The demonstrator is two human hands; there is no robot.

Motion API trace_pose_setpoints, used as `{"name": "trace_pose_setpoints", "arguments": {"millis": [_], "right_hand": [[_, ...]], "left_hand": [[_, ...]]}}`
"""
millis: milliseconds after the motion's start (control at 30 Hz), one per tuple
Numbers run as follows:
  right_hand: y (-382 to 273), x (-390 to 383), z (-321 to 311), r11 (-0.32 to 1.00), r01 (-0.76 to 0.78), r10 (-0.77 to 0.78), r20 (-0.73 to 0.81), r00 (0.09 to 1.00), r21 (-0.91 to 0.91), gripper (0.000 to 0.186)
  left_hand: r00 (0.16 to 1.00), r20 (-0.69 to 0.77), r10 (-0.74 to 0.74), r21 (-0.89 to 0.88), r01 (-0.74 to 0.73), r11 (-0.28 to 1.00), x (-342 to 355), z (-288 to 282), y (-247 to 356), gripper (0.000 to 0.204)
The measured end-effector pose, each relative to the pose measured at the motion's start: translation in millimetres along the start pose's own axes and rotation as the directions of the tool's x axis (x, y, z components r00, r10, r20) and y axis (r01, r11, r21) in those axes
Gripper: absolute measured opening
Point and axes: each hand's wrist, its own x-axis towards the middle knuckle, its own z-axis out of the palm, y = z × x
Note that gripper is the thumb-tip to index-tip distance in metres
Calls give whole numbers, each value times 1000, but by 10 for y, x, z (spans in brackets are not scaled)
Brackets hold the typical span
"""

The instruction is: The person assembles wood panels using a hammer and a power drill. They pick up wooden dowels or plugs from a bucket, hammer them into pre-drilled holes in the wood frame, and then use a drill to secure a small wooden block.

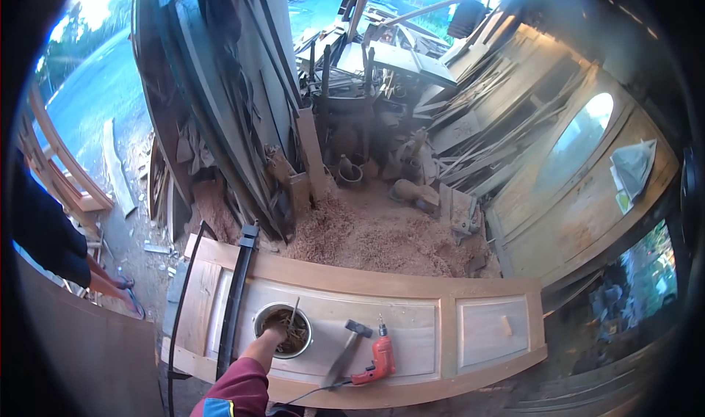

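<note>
Was lit by bluish daylight from the yard (103,145) at left and top; blew out to white in the sky (95,2); glared off the oval inset (580,138); fell dim at lower right; hazed at upper right; bowed and blackened toward the edges.

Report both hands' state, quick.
Left hand: inside the pail, fingers hidden; open or closed can't be told.
Right hand: not in view.

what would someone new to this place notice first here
Probably the bright red drill, lying beside a hammer on the pale wooden panel, low in the view. Just left of them, the left hand is down in a round bucket. Beyond the panel lies a broad spread of pinkish shavings.
</note>
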Motion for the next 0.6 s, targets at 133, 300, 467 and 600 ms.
{"name": "trace_pose_setpoints", "arguments": {"millis": [133,300,467,600], "right_hand": [[-257,99,139,997,75,-75,96,993,4,27],[-95,107,-14,999,37,-36,60,998,-12,28],[101,55,-128,999,42,-40,59,997,-29,30],[386,-16,-291,998,38,-36,63,997,-43,31]], "left_hand": [[998,41,-56,-39,58,998,365,495,-659,36],[973,135,188,43,-196,980,270,226,-483,31],[937,187,296,151,-325,934,-408,-517,-232,32],[975,-97,201,-22,-204,979,-1118,-1015,-17,23]]}}
